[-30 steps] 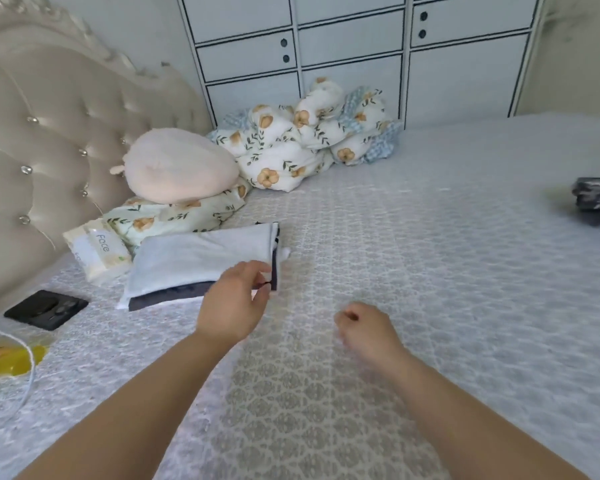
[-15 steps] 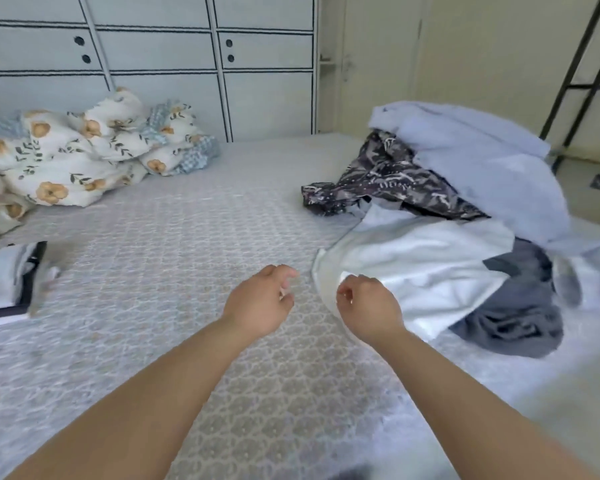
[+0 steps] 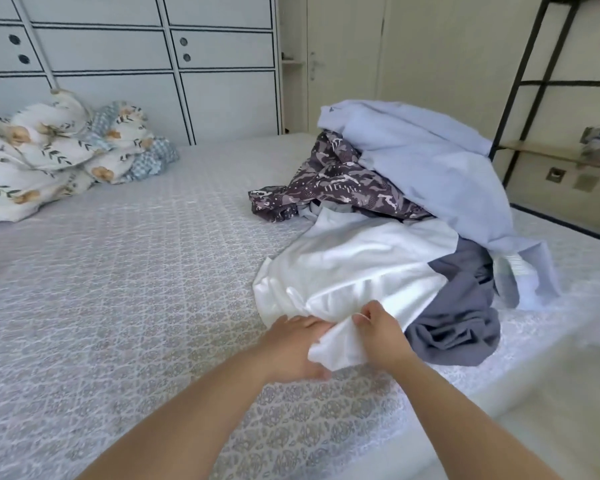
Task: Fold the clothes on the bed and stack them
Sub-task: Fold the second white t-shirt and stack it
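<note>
A loose pile of clothes lies on the right side of the bed [image 3: 125,306]. At its front is a white garment [image 3: 354,268], with a slate-grey garment [image 3: 465,306] beside it. Behind them lie a dark patterned garment [image 3: 336,185] and a pale blue garment [image 3: 430,168] on top. My left hand [image 3: 291,344] grips the near edge of the white garment from the left. My right hand [image 3: 378,330] pinches the same edge from the right. The hands are close together, the cloth bunched between them.
A crumpled floral duvet [image 3: 56,150] lies at the far left of the bed. White cupboard doors [image 3: 201,64] stand behind the bed. A black metal frame [image 3: 520,84] with a shelf stands at the right. The bed's right edge drops off past the pile.
My view has swung right, away from the folded stack by the headboard to the pile. Both hands moved forward and took hold of the white garment's near edge.
</note>
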